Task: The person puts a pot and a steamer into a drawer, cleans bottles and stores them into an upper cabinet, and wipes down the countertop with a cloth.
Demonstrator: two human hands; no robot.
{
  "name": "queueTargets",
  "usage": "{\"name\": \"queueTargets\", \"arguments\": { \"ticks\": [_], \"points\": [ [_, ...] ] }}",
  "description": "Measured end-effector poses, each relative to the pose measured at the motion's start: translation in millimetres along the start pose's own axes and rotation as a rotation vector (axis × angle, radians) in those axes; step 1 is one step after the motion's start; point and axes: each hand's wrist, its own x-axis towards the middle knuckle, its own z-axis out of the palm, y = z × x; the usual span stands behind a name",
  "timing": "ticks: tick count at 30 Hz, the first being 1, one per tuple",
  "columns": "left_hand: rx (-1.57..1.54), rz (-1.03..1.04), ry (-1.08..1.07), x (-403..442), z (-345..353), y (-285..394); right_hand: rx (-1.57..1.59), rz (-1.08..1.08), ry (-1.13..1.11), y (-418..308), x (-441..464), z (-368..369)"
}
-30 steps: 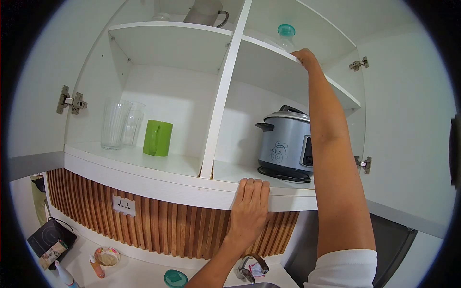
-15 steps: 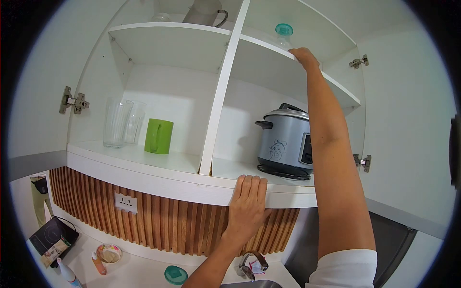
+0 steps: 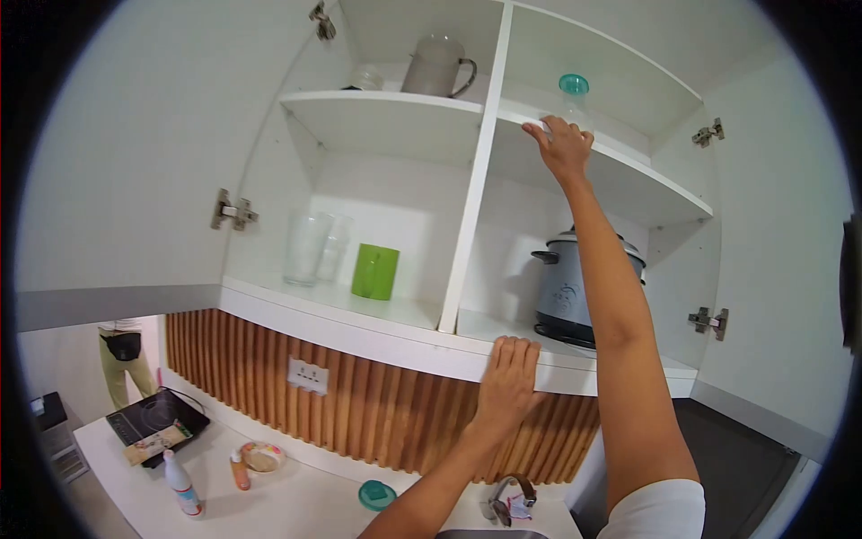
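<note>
My left hand (image 3: pixel 509 382) has its fingers hooked over the front edge of the wall cabinet's bottom board (image 3: pixel 395 331). Higher up, my right hand (image 3: pixel 564 146) reaches to the front edge of the right upper shelf (image 3: pixel 628 154), thumb stretched out and fingers apart. Just behind it stands a clear glass container with a teal top (image 3: pixel 574 85), its lower part hidden by the hand. I see nothing held in that hand. Beneath the shelf, a grey-blue rice cooker (image 3: pixel 563 278) is partly covered by my right forearm.
At left, the cabinet holds a green mug (image 3: pixel 374 272), clear glasses (image 3: pixel 305 247) and a grey pitcher (image 3: pixel 436 67). On the counter below are an induction cooktop (image 3: pixel 148 418), a spray bottle (image 3: pixel 182 485), a bowl (image 3: pixel 262 456), a teal lid (image 3: pixel 376 495) and a faucet (image 3: pixel 510 499). A person (image 3: pixel 128 359) stands behind.
The view has shifted left, so the cabinet appears further right and lower. My right hand has moved left along the shelf edge, its thumb now extended. My left hand stays on the bottom edge.
</note>
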Motion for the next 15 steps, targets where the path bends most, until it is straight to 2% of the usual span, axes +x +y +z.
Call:
{"name": "queueTargets", "arguments": {
  "ticks": [5, 7, 10, 12, 14, 15],
  "points": [
    [0.024, 0.002, -0.013, 0.6, 1.6, 2.1, 0.028, 0.048, -0.169, 2.1, 4.3, -10.2],
    [0.025, 0.014, -0.026, 0.7, 0.7, 1.5, -0.023, 0.072, -0.323, -0.8, 8.1, -14.0],
    [0.022, 0.017, -0.043, 0.2, -3.9, 1.2, -0.071, 0.096, -0.409, -1.6, 12.9, -13.6],
    [0.016, 0.001, -0.057, -0.5, -3.9, -0.2, -0.129, 0.103, -0.598, -10.5, 23.8, -33.5],
    [0.006, 0.044, -0.036, -0.7, -2.8, -1.2, -0.109, 0.023, -0.39, -9.2, 17.5, -34.6],
    [0.002, 0.019, -0.047, -1.4, -3.5, -0.8, -0.099, 0.017, -0.415, -11.4, 8.5, -33.7]
  ]
}}
